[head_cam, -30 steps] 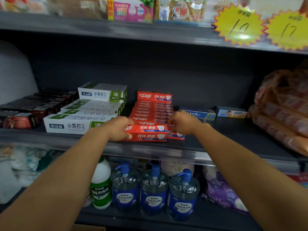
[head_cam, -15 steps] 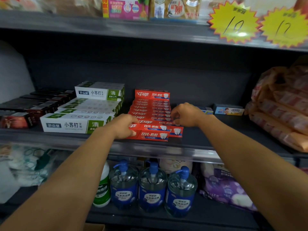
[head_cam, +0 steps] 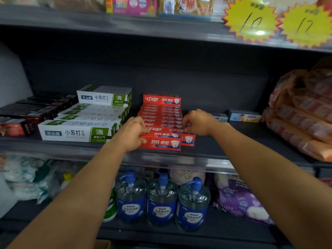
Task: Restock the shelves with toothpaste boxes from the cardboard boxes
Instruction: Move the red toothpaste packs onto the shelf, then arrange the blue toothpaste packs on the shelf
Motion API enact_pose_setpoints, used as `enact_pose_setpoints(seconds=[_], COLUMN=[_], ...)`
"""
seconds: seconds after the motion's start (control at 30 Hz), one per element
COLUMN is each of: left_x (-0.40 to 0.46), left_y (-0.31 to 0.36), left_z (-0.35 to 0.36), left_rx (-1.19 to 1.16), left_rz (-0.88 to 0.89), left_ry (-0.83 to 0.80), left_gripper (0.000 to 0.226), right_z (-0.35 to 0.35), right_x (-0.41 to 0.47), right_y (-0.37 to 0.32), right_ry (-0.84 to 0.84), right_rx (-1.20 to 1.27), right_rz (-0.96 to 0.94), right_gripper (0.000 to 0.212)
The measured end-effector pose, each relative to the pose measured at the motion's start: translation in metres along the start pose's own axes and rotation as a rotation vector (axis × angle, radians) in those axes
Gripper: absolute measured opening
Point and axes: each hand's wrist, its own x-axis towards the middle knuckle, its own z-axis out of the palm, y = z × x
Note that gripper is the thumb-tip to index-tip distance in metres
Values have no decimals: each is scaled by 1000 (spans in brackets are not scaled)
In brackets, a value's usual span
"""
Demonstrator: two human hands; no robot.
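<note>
A row of red toothpaste boxes (head_cam: 162,115) runs front to back on the dark middle shelf (head_cam: 224,146). My left hand (head_cam: 132,133) grips the left end of the two front red boxes (head_cam: 161,141), thumb on the lower one's face. Its fingers curl over the top. My right hand (head_cam: 198,122) holds the right end of a red box in the row, fingers curled over its edge. One more red box (head_cam: 188,140) pokes out to the right behind the front pair. White and green toothpaste boxes (head_cam: 77,132) lie to the left.
Dark boxes (head_cam: 27,114) fill the shelf's far left. Small blue boxes (head_cam: 244,115) and pink wrapped packs (head_cam: 301,114) sit to the right. Below stand blue pump bottles (head_cam: 161,200) and purple packs (head_cam: 240,200). Yellow price stars (head_cam: 251,22) hang on the upper shelf edge.
My right hand has slid back along the red row, away from the shelf's front. My left hand stays on the front boxes. The view has shifted slightly.
</note>
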Motion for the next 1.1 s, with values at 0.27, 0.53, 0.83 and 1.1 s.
enact_pose_setpoints(seconds=[0.27, 0.53, 0.83, 1.1], left_x=[1, -37, -122, -191], left_y=[7, 28, 65, 65], left_z=[1, -6, 8, 72], left_rx=[56, 98, 114, 93], left_rz=[19, 37, -4, 12], left_ry=[-7, 29, -80, -262], left_gripper=[46, 37, 26, 23], right_z=[6, 4, 45, 119], right_x=[-3, -48, -147, -208], right_y=[-2, -25, -65, -83], right_ry=[-14, 72, 45, -52], right_rx=[-18, -69, -54, 17], right_rz=[5, 10, 28, 4], right_gripper=[28, 26, 31, 31])
